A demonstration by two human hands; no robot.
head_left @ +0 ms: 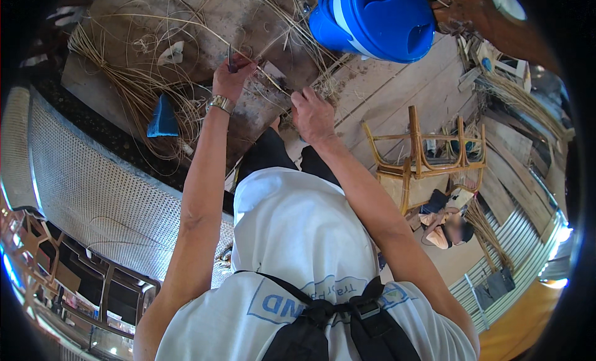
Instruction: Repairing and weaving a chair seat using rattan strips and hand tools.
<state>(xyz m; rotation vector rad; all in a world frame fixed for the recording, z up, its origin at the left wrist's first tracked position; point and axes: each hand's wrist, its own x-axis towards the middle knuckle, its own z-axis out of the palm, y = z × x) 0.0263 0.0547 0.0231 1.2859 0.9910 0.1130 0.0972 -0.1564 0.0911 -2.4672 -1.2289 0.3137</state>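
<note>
Over the work boards, my left hand, with a metal-banded watch at its wrist, is closed around a thin rattan strip. A small dark, pointed piece like a blade stands up at its fingers; its exact kind is too small to tell. My right hand is lower and to the right, fingers curled at the strip's other end. The strip slants down between the two hands. Left of my left wrist lies a blue wedge-shaped object beside a spread bundle of rattan strands.
A blue lidded bucket stands at the far right of the boards. To the right, a rattan chair frame lies near another person. A woven panel borders the left. Loose strands and shavings litter the boards.
</note>
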